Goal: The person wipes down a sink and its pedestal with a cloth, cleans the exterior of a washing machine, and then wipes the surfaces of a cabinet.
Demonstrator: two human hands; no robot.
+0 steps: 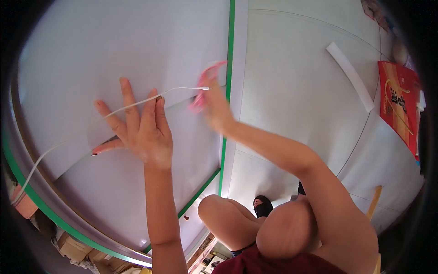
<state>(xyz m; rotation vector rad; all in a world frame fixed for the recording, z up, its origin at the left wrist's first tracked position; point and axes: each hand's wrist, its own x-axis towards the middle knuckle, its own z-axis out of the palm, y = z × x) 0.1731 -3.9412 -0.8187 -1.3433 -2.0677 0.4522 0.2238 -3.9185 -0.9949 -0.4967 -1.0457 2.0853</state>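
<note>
My left hand point(148, 132) has its fingers spread over the white panel point(109, 45), palm down. A thin white cable point(125, 108) crosses its fingers and runs to the panel's left edge. At the panel's right side, beside the green edging point(231, 36), my right hand point(215, 105) is closed round a pink cloth point(198, 101), both blurred by motion. The cable's white end point(204, 88) lies at the right hand; whether the fingers grip it too, I cannot tell. A dark seam runs across the panel beneath the left hand.
On the pale tiled floor point(283, 91) to the right lie a curved white strip point(350, 75) and a red bag point(398, 107). Cardboard boxes point(75, 248) stand below the panel at lower left. My bare knees are at bottom centre.
</note>
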